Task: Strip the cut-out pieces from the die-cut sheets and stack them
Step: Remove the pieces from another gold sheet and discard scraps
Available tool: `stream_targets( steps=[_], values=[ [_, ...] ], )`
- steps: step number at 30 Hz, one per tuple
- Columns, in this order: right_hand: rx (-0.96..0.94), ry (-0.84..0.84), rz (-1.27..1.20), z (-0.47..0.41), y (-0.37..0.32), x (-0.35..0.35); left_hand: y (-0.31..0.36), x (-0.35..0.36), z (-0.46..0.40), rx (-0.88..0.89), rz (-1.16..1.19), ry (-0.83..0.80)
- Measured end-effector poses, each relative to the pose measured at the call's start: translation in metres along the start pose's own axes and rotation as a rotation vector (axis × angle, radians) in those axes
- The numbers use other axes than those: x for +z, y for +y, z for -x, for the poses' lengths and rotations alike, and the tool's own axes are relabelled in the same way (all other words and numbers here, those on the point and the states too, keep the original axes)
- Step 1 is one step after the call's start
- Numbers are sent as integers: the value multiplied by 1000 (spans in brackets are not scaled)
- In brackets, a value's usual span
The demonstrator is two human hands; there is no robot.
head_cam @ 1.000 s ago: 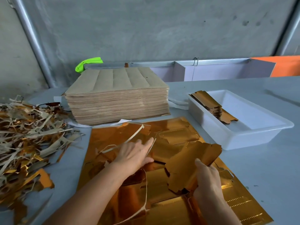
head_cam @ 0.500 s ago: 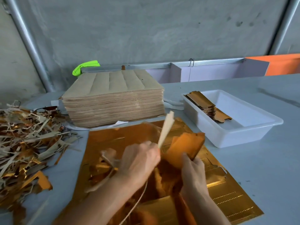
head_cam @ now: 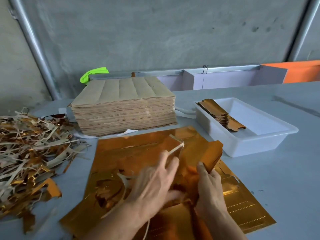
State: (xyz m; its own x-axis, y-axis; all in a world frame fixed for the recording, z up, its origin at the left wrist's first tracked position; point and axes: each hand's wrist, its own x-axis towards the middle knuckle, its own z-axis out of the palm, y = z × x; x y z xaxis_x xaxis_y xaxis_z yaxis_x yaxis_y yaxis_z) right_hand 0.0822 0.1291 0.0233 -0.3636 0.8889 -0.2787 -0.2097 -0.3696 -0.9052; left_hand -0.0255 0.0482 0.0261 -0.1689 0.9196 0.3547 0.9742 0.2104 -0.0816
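Partway, by the look of it: a short stack of stripped cut-out pieces (head_cam: 223, 116) already lies in the white plastic tray (head_cam: 270, 142) at the right of the counter (head_cam: 285, 179), while a thick block of kraft-backed die-cut sheets (head_cam: 123, 108) at the back waits untouched, so most of the work appears left. Item in hand: one gold foil sheet (head_cam: 131, 149), glossy, mirror-like, flat on the counter in front of the person, its near left part torn open and ragged, its right part showing dotted perforation lines. Right hand (head_cam: 210, 193), fingers curled round a bundle of freed gold pieces (head_cam: 210, 155), flat, stiff, notched at the edges, held upright above the sheet. Left hand (head_cam: 155, 184), blurred, fingers bent on a pale strip of waste trim (head_cam: 175, 148) beside that bundle; the grip looks like a pinch, though the blur leaves some doubt. Scrap heap (head_cam: 29, 148), left of the counter: thin curling strips, grey-brown card and gold foil, tangled. Green cloth (head_cam: 93, 74) behind the block.
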Motion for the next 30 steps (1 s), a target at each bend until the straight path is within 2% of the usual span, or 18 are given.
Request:
stream_targets(
  steps=[3,6,9,12,16,18,22,26,30],
  values=[
    [38,-28,-13,1,-6,-5,-24,4,-3,-137,-120,-54],
    [59,-32,39,4,-11,-7,-37,1,-7,-209,-14,-88],
    [54,55,77,4,-19,-19,-56,-3,-14,-429,82,-76],
    [66,157,120,2,-27,-35,-79,-8,-20,-672,275,27],
    [85,195,70,-1,-37,-42,-93,-13,-19,-944,732,90],
    [80,211,30,-4,-40,-46,-97,-15,-19,-976,764,132],
    [76,253,-41,-8,-47,-56,-104,-21,-11,-989,551,192],
    [90,343,-79,-7,-56,-64,-111,-26,-5,-1030,498,266],
    [36,349,-101,4,-60,-58,-105,-33,-5,-1041,453,389]
  ],
)
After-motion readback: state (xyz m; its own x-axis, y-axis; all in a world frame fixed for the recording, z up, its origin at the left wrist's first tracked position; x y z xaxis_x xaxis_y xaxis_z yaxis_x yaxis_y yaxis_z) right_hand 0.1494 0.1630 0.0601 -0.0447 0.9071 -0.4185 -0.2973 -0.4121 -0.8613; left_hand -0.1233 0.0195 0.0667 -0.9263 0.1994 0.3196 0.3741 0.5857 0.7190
